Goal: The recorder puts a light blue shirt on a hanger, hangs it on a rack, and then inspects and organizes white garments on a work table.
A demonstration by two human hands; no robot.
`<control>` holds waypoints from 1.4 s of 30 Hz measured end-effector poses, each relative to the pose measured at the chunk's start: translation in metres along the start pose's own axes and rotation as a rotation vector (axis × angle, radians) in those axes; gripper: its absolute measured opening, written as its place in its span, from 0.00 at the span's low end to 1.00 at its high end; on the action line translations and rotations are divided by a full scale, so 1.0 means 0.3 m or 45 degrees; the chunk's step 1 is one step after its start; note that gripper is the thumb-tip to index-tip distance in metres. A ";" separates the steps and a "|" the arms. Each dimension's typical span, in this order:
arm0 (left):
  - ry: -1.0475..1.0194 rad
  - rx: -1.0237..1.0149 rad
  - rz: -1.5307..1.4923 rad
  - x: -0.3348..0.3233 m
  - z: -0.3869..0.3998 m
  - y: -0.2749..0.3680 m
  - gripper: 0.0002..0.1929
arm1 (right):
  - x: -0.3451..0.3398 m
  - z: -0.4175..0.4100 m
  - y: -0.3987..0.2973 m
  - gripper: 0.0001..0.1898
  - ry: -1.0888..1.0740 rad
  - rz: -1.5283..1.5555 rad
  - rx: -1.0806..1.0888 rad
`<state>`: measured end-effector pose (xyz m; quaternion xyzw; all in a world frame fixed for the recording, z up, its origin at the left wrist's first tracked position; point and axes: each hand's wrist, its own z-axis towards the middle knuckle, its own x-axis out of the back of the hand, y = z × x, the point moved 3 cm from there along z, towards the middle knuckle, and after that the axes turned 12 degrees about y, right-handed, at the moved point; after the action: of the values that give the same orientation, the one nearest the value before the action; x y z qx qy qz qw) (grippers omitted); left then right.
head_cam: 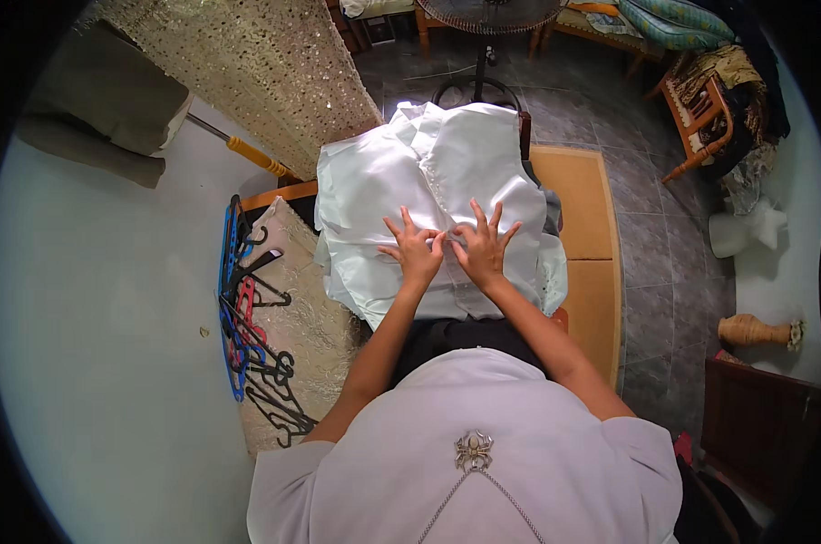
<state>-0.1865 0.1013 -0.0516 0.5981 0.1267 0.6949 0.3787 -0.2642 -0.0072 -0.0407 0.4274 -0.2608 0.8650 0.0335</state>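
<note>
A white satin sleeveless garment (366, 180), with a buttoned placket (432, 180) down its middle, lies spread out in front of me. My left hand (417, 248) pinches the placket edge between thumb and forefinger, its other fingers fanned out. Just to the right, my right hand (482, 245) does the same from the other side, and the two pairs of fingertips nearly meet. What sits between the fingertips is too small to make out. More pale fabric with beading (554, 275) shows under the garment on the right.
Black, blue and red plastic hangers (250, 326) lie on beige lace fabric (315, 326) at left. A sequined cloth (247, 68) hangs behind, near a white wall (104, 306). A pedestal fan (488, 17) stands ahead. Brown board (573, 204) lies right; a wooden chair (699, 115) stands beyond.
</note>
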 end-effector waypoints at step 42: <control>-0.011 0.178 0.118 0.024 0.034 0.057 0.11 | -0.035 0.008 -0.046 0.12 0.004 0.158 0.009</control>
<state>-0.1836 0.0917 -0.0329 0.6313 0.1456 0.6985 0.3041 -0.2520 0.0052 -0.0417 0.4090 -0.2838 0.8670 -0.0213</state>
